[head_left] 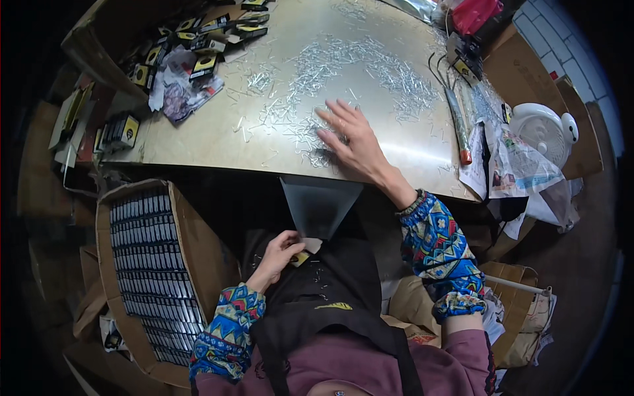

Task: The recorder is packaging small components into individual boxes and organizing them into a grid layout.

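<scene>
My left hand [276,256] is closed around a small black-and-yellow cardboard box [300,258] over my lap, with a pale flap standing up from it. Right above that box is the lower end of a grey funnel-like chute [320,201], which hangs from the table's near edge. My right hand [354,144] lies over the tabletop with its fingers spread, palm down, at the near side of a scatter of small shiny bent wire pieces [317,82]. Whether its palm touches any of them is hidden. Several loose wire pieces [321,285] rest on my dark apron.
A carton [191,237] packed with rows of small boxes stands at the left. Black-and-yellow boxes [205,65] heap at the table's far left beside crumpled paper [178,92]. A taped bundle of rods [457,125], plastic sheeting [528,165] and a white fan [541,132] are on the right.
</scene>
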Available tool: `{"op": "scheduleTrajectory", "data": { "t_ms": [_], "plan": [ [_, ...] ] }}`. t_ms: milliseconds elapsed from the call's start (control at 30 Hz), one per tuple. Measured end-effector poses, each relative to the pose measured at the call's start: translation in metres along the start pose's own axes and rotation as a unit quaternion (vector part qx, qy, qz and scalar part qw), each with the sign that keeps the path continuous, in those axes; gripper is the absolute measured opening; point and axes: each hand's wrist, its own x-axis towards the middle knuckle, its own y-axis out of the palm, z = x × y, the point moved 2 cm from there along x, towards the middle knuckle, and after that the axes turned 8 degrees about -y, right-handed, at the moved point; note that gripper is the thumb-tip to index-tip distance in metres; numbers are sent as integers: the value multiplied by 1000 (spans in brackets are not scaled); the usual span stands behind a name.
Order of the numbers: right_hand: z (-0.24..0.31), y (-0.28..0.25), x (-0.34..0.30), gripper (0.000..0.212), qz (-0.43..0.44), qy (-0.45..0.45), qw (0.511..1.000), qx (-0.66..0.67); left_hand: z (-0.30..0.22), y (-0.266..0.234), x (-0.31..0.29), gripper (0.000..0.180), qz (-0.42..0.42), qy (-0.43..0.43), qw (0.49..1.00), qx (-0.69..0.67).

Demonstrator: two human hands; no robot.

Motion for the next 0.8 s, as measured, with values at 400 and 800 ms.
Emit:
{"op": "scheduleTrajectory", "data": {
  "t_ms": [400,800],
  "plan": [
    [102,29,-43,44,58,44,989,-128,5,49,-14,21,-82,-32,958,-273],
    [100,1,-84,46,115,79,976,168,10,53,-17,50,-99,78,991,-33]
  ]
}}
